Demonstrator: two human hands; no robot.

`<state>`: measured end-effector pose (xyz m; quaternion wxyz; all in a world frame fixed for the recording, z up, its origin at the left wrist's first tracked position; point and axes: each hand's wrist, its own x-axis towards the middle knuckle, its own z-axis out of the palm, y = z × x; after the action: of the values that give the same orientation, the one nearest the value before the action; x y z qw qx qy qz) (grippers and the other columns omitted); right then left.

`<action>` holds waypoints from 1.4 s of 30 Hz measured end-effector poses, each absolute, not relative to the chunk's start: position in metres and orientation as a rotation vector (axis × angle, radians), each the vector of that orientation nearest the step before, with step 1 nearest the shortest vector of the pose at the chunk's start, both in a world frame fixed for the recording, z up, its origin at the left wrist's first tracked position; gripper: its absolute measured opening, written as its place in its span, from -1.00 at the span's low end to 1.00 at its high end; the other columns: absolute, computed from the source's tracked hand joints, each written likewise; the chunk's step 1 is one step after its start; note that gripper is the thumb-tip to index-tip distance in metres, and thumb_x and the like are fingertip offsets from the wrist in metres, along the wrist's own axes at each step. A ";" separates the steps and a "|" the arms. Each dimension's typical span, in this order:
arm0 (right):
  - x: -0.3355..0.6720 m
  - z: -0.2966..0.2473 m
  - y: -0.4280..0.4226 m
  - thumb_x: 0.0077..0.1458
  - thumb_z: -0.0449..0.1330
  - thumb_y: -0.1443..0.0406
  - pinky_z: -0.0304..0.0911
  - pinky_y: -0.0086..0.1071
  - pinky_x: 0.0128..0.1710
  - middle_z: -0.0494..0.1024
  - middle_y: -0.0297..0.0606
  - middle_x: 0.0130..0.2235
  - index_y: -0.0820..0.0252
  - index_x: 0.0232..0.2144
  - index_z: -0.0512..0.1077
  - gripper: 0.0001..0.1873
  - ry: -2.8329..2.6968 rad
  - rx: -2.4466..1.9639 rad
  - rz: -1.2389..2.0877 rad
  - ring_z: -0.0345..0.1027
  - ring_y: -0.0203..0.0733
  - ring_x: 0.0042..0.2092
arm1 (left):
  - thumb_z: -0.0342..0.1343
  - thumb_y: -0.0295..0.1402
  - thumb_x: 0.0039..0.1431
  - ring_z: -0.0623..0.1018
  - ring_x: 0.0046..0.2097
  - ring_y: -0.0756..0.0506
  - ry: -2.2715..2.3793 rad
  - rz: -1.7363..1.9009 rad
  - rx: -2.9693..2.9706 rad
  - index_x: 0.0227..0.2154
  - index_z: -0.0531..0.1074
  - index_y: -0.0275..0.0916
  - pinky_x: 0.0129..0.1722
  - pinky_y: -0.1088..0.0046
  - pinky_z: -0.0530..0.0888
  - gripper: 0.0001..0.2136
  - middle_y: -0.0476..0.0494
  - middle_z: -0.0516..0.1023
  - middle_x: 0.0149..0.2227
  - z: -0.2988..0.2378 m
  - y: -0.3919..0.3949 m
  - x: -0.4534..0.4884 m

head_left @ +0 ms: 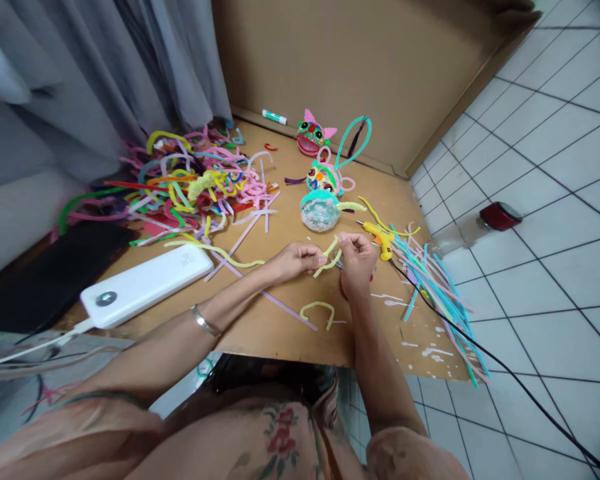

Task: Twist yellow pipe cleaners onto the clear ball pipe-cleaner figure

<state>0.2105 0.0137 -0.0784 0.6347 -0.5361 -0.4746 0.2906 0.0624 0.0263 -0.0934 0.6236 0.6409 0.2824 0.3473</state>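
Between my two hands, over the middle of the table, is a bent pale yellow pipe cleaner. My left hand pinches its left part between thumb and fingertips. The fingers of my right hand are closed on its upper right end. A curved piece of yellow pipe cleaner lies on the table just below my hands. Partly hidden behind my right hand is what looks like a pair of scissors. Beyond my hands sits a round teal-and-white ball with a yellow pipe cleaner sticking out to its right.
A tangled heap of coloured pipe cleaners covers the left back. A yellow glue gun with a black cord lies at right, beside straight pipe cleaners. Two decorated heads stand behind. A white power bank lies left.
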 end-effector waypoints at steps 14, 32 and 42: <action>0.216 -0.086 0.020 0.05 0.09 -0.07 0.14 -0.46 -0.49 0.40 -0.35 -0.51 0.22 -0.41 0.44 -0.54 -1.002 -1.127 0.838 0.20 -0.37 -0.50 | 0.26 0.03 -0.15 0.23 -0.57 0.08 0.707 0.941 1.280 -0.66 0.37 -0.30 -0.51 0.52 0.15 -0.56 0.01 0.31 -0.67 -0.090 0.031 0.061; 0.212 -0.080 0.014 0.00 0.17 0.16 -0.03 -0.45 -0.51 0.22 -0.50 -0.62 0.23 -0.53 0.36 -0.75 -1.113 -1.233 0.608 0.01 -0.41 -0.55 | 0.14 0.03 0.00 0.18 -0.55 0.09 0.739 0.821 1.484 -0.62 0.34 -0.31 -0.52 0.54 0.10 -0.55 0.05 0.26 -0.64 -0.096 0.028 0.061; 0.210 -0.077 0.012 -0.02 0.20 0.11 -0.05 -0.46 -0.53 0.22 -0.49 -0.61 0.24 -0.53 0.39 -0.71 -1.149 -1.256 0.644 -0.01 -0.42 -0.54 | 0.17 0.04 -0.04 0.21 -0.54 0.09 0.737 0.837 1.433 -0.61 0.34 -0.32 -0.48 0.53 0.13 -0.55 0.05 0.27 -0.63 -0.095 0.029 0.062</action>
<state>0.2096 0.0115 -0.0769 0.6137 -0.5450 -0.4983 0.2793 0.0621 0.0287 -0.0946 0.6155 0.6219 0.3198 0.3635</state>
